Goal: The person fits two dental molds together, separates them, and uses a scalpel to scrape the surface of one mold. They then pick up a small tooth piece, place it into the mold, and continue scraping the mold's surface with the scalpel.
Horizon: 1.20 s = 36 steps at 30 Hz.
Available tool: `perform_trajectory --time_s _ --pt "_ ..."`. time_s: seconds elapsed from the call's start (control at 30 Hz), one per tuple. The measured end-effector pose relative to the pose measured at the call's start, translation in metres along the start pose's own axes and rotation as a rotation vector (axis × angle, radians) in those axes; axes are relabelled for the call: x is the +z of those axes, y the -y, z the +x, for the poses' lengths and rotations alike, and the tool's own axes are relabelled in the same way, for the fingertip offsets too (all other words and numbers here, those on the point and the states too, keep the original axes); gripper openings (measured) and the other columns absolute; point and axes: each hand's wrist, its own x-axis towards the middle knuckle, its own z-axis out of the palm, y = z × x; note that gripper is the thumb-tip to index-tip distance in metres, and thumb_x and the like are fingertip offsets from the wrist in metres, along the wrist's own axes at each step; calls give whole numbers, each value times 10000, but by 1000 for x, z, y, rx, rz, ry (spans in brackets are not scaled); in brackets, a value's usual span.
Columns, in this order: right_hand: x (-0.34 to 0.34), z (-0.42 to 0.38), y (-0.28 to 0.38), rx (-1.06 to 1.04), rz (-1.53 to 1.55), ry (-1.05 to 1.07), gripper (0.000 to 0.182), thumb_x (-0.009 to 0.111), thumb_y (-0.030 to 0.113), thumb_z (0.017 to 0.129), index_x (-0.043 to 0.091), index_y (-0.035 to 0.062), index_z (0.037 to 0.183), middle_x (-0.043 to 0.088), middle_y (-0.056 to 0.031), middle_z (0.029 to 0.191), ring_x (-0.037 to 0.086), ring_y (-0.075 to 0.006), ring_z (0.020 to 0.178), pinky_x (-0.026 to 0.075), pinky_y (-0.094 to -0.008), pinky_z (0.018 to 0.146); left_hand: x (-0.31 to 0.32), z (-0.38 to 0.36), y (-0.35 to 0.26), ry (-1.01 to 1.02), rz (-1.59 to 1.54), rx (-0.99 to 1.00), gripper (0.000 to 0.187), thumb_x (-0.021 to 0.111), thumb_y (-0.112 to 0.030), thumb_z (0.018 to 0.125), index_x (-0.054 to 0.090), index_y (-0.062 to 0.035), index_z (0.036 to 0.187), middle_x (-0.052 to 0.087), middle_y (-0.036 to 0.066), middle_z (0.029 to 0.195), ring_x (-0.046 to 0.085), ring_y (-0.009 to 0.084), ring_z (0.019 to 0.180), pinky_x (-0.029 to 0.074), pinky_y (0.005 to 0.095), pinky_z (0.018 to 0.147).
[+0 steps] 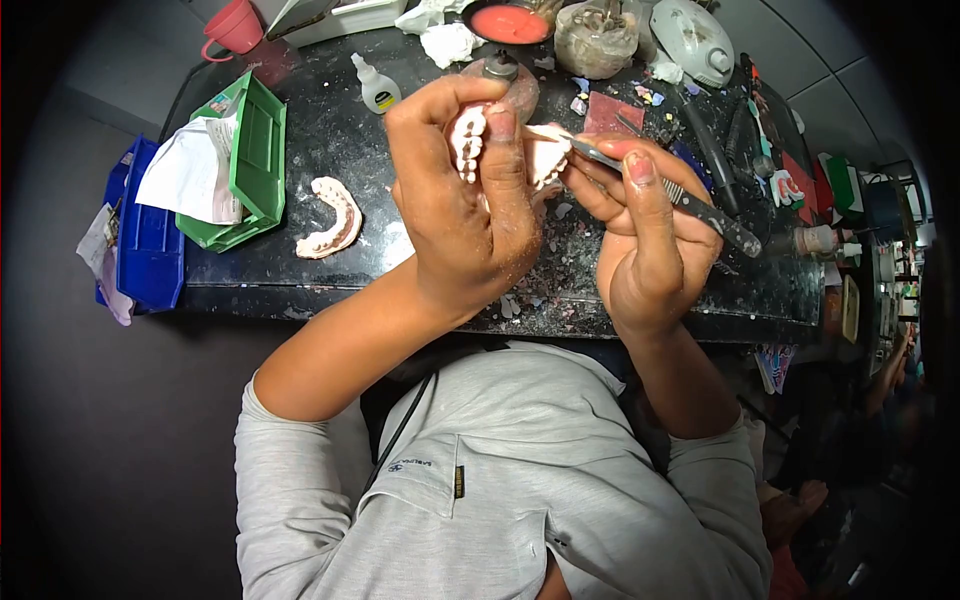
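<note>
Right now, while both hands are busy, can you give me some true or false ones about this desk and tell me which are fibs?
1. The left hand holds a pale tooth model. True.
2. The right hand holds a spoon. False: it holds a thin pointed tool.
3. A curved row of teeth lies on the table. True.
4. The cup is blue. False: it is pinkish red.
5. The green bin is beside the blue bin. True.

Black table (240, 272); grey wall (795, 40)
</note>
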Motion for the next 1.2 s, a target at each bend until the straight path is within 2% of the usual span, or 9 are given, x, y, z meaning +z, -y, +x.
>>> perform_trajectory --time_s 0.17,0.23,0.3,0.37,0.43,0.63,0.87,0.93,1.2 --pt "3 -1 -3 -47 -39 -4 233 509 48 1028 636 -141 1073 683 -226 1073 714 -268 968 640 -380 845 1 -2 -4 27 35 -22 207 502 -15 1028 423 48 1209 538 46 840 490 26 584 400 166 493" --pt "3 -2 -4 -72 -63 -17 233 509 53 1029 638 -134 1078 685 -226 1074 714 -262 966 639 -374 844 4 -5 -4 -17 -26 -49 242 570 -40 999 480 65 1198 588 130 975 616 113 691 505 258 597" --pt "2 -2 -4 -55 -148 -29 269 479 57 1032 604 -171 1098 667 -286 1092 707 -361 1010 631 -427 881 3 -6 -3 15 1 -60 256 574 -45 998 476 67 1205 583 135 987 622 125 716 509 268 612" --pt "2 -1 -5 -47 -113 -40 251 497 61 1031 613 -152 1094 676 -264 1082 712 -320 988 637 -408 861 1 -6 -2 46 28 -71 269 579 -51 997 472 70 1212 578 140 999 629 137 741 514 278 626" --pt "2 0 -3 -43 -78 -49 233 516 65 1030 623 -133 1089 685 -242 1073 717 -278 967 642 -388 841 -2 -3 0 114 31 -37 296 537 -60 1025 394 60 1256 504 103 1059 551 49 727 467 161 611" --pt "1 3 3 19 100 -68 251 503 79 1035 587 -154 1079 675 -281 1057 722 -338 970 646 -423 845 -7 3 -2 113 89 9 266 522 -67 1032 426 67 1241 479 114 1134 505 55 878 444 168 705" --pt "1 2 1 18 49 -50 253 494 65 1036 599 -160 1080 669 -270 1066 717 -329 982 645 -417 848 -6 1 -3 109 -129 -162 265 522 -112 1046 422 19 1254 521 92 1074 543 51 817 482 182 666" --pt "2 2 2 17 41 -29 249 478 53 1040 608 -154 1087 669 -257 1079 711 -318 1003 641 -414 856 -7 -1 3 88 -210 -312 259 530 -131 1048 414 -30 1257 561 72 993 589 64 772 522 200 625" --pt "1 2 0 29 -11 10 259 464 64 1045 589 -146 1130 658 -273 1124 699 -337 1041 631 -419 887 0 -2 -1 53 -325 -340 246 535 -139 1048 417 -42 1241 567 57 947 580 52 714 499 187 552"
